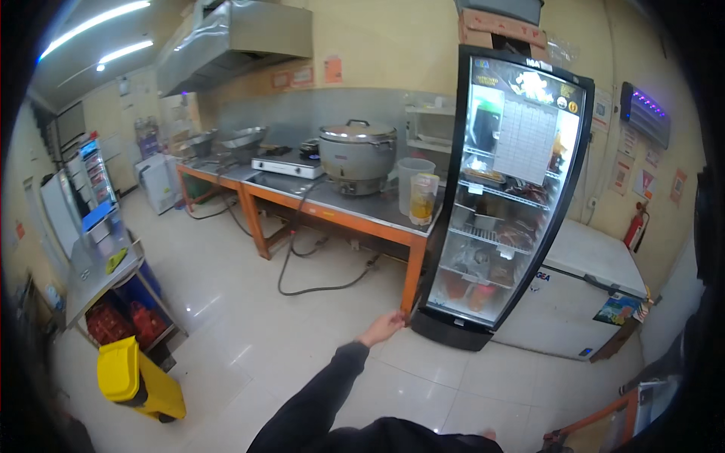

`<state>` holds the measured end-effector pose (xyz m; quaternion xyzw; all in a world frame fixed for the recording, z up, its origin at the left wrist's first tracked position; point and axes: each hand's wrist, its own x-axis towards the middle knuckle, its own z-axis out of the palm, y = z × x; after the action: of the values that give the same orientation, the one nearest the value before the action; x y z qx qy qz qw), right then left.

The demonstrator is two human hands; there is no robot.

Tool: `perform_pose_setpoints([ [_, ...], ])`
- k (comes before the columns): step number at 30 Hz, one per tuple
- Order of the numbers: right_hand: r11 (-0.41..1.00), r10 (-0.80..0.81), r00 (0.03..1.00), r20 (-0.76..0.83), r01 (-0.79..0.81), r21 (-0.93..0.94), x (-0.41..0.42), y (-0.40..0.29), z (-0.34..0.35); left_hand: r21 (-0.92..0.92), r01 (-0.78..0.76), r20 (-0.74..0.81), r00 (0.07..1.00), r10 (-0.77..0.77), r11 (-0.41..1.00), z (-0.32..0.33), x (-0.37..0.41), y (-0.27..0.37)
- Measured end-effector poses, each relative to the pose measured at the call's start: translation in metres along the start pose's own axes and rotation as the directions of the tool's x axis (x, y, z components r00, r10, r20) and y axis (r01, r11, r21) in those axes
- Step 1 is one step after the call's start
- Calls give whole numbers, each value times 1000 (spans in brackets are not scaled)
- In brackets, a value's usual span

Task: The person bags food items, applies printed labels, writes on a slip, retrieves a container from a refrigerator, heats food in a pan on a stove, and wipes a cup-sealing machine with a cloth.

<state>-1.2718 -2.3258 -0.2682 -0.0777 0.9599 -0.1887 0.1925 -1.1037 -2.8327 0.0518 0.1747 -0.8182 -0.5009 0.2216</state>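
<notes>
My left hand (388, 327) is stretched out in front of me, over the tiled floor, near the foot of an orange table leg (414, 277) and the black base of a glass-door display fridge (504, 198). Its fingers look bent; whether they hold anything cannot be told. Of my right hand only a small bit of skin (488, 434) shows at the bottom edge, beside my dark clothing. On the steel-topped table (283, 188) stand a large rice cooker (358, 153), a white gas stove (288, 164), a clear plastic container (409, 184) and a jug with yellow contents (422, 201).
A yellow wheeled bin (148, 385) stands at the lower left by a steel table (107, 266). Black hoses (323, 291) hang to the floor below the orange-framed table. A white chest freezer (558, 311) is right of the fridge. An orange-framed object (600, 419) is at the lower right.
</notes>
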Motion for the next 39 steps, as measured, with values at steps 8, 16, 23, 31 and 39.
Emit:
perform_pose_setpoints([
  [8, 522, -430, 812, -395, 581, 625, 90, -546, -167, -1, -267, -116, 957, 265, 964, -82, 328, 1],
  [16, 188, -293, 665, -687, 745, 640, 141, -746, -265, 98, -440, -263, 854, 449, 893, -42, 551, 12],
  [23, 235, -296, 581, -758, 814, 532, 137, -803, -268, -4, -467, -303, 843, 444, 884, -37, 552, 5],
  [31, 65, -414, 588, -695, 780, 622, 120, -862, -267, 80, -730, 63, 683, 728, 679, -64, 488, -1],
  [39, -246, 44, 490, -870, 850, 466, 178, -905, -324, -375, -869, -272, 436, 858, 323, 20, 422, 18],
])
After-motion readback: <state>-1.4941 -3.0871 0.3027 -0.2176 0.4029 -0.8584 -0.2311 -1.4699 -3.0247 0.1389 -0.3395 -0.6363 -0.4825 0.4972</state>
